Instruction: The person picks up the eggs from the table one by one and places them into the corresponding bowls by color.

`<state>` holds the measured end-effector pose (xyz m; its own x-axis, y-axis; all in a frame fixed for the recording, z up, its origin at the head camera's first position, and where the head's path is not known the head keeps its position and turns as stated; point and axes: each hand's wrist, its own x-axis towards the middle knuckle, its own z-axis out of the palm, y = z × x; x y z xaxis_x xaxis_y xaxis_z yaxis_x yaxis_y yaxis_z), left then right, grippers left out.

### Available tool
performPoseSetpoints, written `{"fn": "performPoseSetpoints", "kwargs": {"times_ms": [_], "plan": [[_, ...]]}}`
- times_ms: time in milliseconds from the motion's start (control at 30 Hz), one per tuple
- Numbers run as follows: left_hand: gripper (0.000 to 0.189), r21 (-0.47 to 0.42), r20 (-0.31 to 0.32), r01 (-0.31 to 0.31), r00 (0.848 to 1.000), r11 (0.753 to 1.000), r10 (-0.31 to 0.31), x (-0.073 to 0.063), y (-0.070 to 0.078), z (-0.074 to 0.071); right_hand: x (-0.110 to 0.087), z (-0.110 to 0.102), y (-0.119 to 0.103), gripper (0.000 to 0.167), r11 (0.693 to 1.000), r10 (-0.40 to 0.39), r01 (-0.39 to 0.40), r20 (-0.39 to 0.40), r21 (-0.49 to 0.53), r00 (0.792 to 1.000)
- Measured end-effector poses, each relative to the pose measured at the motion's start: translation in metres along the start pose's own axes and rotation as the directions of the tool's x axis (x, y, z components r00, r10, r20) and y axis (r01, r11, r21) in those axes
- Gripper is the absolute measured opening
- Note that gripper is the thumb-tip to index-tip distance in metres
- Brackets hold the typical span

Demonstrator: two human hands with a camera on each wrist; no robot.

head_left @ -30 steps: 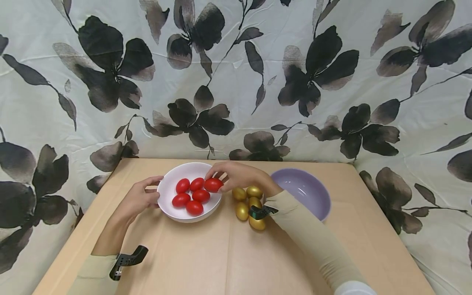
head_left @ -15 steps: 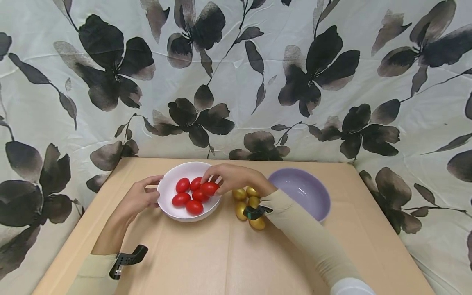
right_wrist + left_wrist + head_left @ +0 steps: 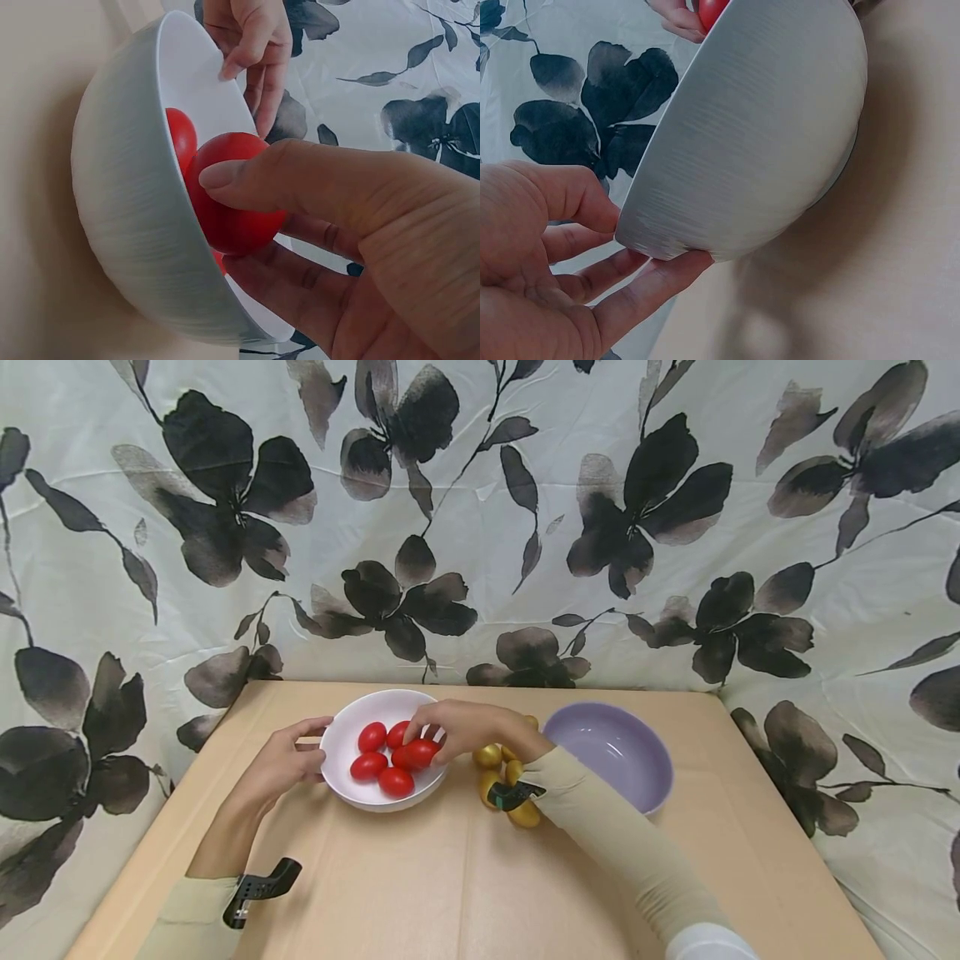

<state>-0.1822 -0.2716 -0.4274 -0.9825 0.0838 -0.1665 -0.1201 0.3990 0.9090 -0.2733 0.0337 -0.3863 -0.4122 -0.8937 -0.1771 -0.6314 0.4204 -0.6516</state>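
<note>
My left hand (image 3: 285, 758) grips the left rim of a white bowl (image 3: 339, 737), its thumb at the edge and fingers against the outer wall, as the left wrist view shows. Between thumb and fingers, my right hand (image 3: 468, 728) holds a glossy red egg (image 3: 244, 214) at the bowl's right side. This egg overlaps another red one in the head view. Several more red eggs (image 3: 368, 767) lie inside the bowl. Under my right wrist, several gold eggs (image 3: 523, 814) sit on the table, partly hidden by the forearm.
A purple bowl (image 3: 626, 752) stands to the right, behind my right forearm, with no eggs showing in it. Everything rests on a pale wooden table (image 3: 390, 885). Behind its far edge hangs a white cloth with dark flowers (image 3: 408, 610).
My right hand has moved slightly left and down with the red egg, farther over the white bowl. The left hand has stayed at the rim.
</note>
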Motion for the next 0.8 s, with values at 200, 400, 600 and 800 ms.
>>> {"fn": "performPoseSetpoints", "kwargs": {"times_ms": [200, 400, 600, 800], "plan": [[0.065, -0.005, -0.004, 0.009, 1.000, 1.000, -0.009, -0.0003, 0.0003, 0.0009, 0.0041, 0.0039, 0.0019, 0.047, 1.000, -0.010, 0.010, 0.013, 0.001, 1.000], [0.065, -0.004, -0.005, 0.006, 1.000, 1.000, -0.006, 0.0000, 0.0003, 0.0008, 0.0064, 0.0054, 0.0023, 0.048, 1.000, -0.005, 0.004, 0.024, 0.010, 1.000], [0.065, -0.004, -0.006, 0.004, 1.000, 1.000, -0.004, 0.0003, 0.0001, 0.0007, 0.0084, 0.0077, 0.0016, 0.047, 1.000, -0.004, 0.004, 0.041, 0.007, 0.999], [0.064, -0.006, 0.000, -0.001, 1.000, 1.000, 0.001, -0.0003, -0.0009, 0.0002, 0.0102, 0.0098, 0.0012, 0.045, 1.000, 0.013, -0.012, 0.054, -0.010, 0.998]]}}
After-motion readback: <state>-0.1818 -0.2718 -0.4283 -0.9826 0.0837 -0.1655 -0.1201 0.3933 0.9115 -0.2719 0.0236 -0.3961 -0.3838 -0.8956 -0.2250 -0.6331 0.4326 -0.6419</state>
